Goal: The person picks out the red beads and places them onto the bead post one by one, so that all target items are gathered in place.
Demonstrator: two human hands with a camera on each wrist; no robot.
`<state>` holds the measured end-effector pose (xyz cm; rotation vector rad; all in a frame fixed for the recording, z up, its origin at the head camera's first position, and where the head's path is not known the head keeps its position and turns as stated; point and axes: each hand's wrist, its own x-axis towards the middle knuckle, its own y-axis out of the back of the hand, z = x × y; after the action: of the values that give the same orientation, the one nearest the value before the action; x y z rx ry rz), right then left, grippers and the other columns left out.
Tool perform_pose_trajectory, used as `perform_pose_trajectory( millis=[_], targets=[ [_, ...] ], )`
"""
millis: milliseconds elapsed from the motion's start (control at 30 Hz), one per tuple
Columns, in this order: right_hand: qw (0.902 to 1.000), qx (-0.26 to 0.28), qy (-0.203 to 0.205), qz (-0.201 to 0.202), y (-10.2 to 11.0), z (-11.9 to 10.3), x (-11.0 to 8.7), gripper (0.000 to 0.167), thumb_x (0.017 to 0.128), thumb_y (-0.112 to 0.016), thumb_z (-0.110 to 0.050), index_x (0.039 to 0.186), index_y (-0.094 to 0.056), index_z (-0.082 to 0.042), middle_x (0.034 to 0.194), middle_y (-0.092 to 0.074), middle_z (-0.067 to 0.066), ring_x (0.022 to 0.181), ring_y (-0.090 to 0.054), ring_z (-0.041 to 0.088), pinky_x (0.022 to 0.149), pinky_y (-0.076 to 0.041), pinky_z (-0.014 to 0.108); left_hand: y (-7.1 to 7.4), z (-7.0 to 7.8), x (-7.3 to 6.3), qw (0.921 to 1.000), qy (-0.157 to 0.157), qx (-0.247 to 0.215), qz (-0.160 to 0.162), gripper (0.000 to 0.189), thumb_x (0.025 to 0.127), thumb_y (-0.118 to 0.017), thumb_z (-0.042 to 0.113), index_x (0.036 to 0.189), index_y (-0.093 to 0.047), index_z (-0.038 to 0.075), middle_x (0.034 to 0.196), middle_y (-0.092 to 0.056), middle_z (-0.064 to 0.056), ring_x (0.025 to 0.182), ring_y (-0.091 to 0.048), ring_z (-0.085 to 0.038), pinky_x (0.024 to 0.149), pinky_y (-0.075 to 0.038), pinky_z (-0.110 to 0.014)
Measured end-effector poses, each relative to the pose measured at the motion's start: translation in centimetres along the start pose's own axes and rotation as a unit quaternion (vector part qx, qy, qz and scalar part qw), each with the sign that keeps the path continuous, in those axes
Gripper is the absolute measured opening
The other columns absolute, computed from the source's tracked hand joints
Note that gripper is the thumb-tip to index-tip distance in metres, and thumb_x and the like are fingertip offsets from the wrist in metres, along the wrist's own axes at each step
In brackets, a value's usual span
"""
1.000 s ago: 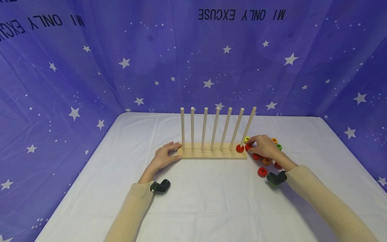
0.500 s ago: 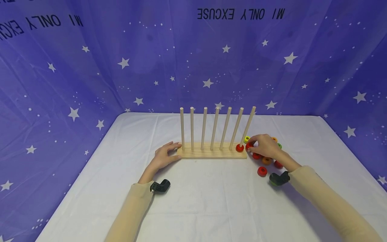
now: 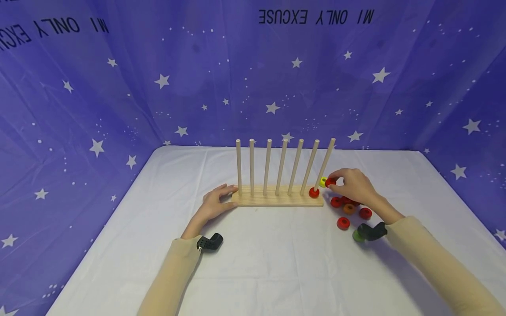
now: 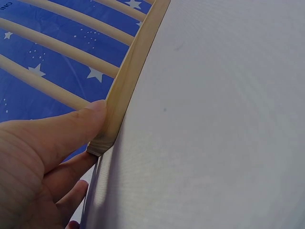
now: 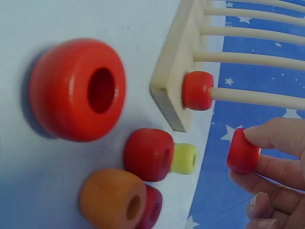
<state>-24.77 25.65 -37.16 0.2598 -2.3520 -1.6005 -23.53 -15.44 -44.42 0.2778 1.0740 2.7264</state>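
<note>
A wooden pegboard [image 3: 276,201] with a row of several upright pegs stands on the table. Its left end is held by my left hand [image 3: 215,204], thumb at the front corner and fingers toward the back; the left wrist view shows the thumb [image 4: 81,126] pressing the base. My right hand [image 3: 357,186] pinches a red bead [image 5: 243,150] between thumb and fingers, lifted off the table just right of the rightmost peg [image 3: 325,164]. Another red bead [image 5: 198,90] sits at the bottom of that peg, against the base.
Right of the board lie loose beads: a yellow one [image 3: 323,181], an orange one [image 3: 348,209] and several red ones [image 3: 343,223]. A green bead [image 3: 358,235] is partly hidden by the right wrist camera [image 3: 373,231]. A starry blue curtain [image 3: 253,87] hangs behind the table.
My right hand has lifted the red bead up from beside the board's right end, moving slightly away and to the right. My left hand has stayed in place.
</note>
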Motion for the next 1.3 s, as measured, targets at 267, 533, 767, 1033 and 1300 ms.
perform_pose_trajectory(
  millis=[267, 533, 767, 1033, 1300],
  targets=[
    [0.9987, -0.011, 0.006, 0.050, 0.9, -0.3, -0.3, 0.028, 0.079, -0.070, -0.020, 0.102, -0.070, -0.004, 0.090, -0.072, 0.012, 0.061, -0.045, 0.017, 0.052, -0.035, 0.024, 0.0, 0.0, 0.0, 1.0000, 0.002, 0.001, -0.002, 0.049, 0.079, -0.073, 0.022, 0.125, -0.060, 0.012, 0.138, -0.053, -0.011, 0.138, -0.037, -0.036, 0.108, -0.019, -0.062],
    [0.9964, -0.011, 0.018, 0.082, 1.1, -0.4, -0.7, 0.025, 0.078, -0.069, -0.018, 0.100, -0.071, -0.004, 0.088, -0.071, 0.012, 0.058, -0.042, 0.014, 0.050, -0.033, 0.023, 0.0, 0.0, 0.0, 1.0000, 0.005, -0.007, -0.003, 0.049, 0.079, -0.073, 0.022, 0.125, -0.060, 0.012, 0.139, -0.053, -0.010, 0.138, -0.036, -0.035, 0.108, -0.018, -0.061],
    [0.9867, -0.018, 0.055, 0.152, 1.8, -1.2, -1.0, 0.020, 0.077, -0.069, -0.015, 0.094, -0.072, -0.006, 0.081, -0.070, 0.008, 0.056, -0.037, 0.009, 0.048, -0.029, 0.020, 0.0, -0.1, 0.0, 1.0000, 0.002, -0.007, 0.000, 0.049, 0.079, -0.073, 0.022, 0.125, -0.060, 0.012, 0.138, -0.053, -0.011, 0.138, -0.036, -0.035, 0.108, -0.018, -0.061],
    [0.9757, -0.015, 0.079, 0.204, 2.7, -1.8, -1.0, 0.019, 0.077, -0.069, -0.013, 0.094, -0.071, -0.004, 0.079, -0.068, 0.010, 0.055, -0.036, 0.010, 0.049, -0.028, 0.021, 0.0, 0.0, 0.0, 1.0000, 0.003, -0.008, -0.002, 0.048, 0.080, -0.073, 0.022, 0.125, -0.060, 0.012, 0.139, -0.053, -0.011, 0.138, -0.036, -0.035, 0.108, -0.018, -0.061],
    [0.9625, 0.008, 0.092, 0.255, 4.1, -2.5, -0.7, 0.023, 0.076, -0.071, -0.012, 0.096, -0.070, -0.001, 0.072, -0.060, 0.009, 0.053, -0.032, 0.008, 0.047, -0.026, 0.022, 0.0, 0.0, 0.0, 1.0000, 0.004, -0.005, 0.001, 0.048, 0.079, -0.073, 0.021, 0.125, -0.060, 0.012, 0.138, -0.054, -0.011, 0.138, -0.036, -0.035, 0.107, -0.019, -0.061]
  ],
)
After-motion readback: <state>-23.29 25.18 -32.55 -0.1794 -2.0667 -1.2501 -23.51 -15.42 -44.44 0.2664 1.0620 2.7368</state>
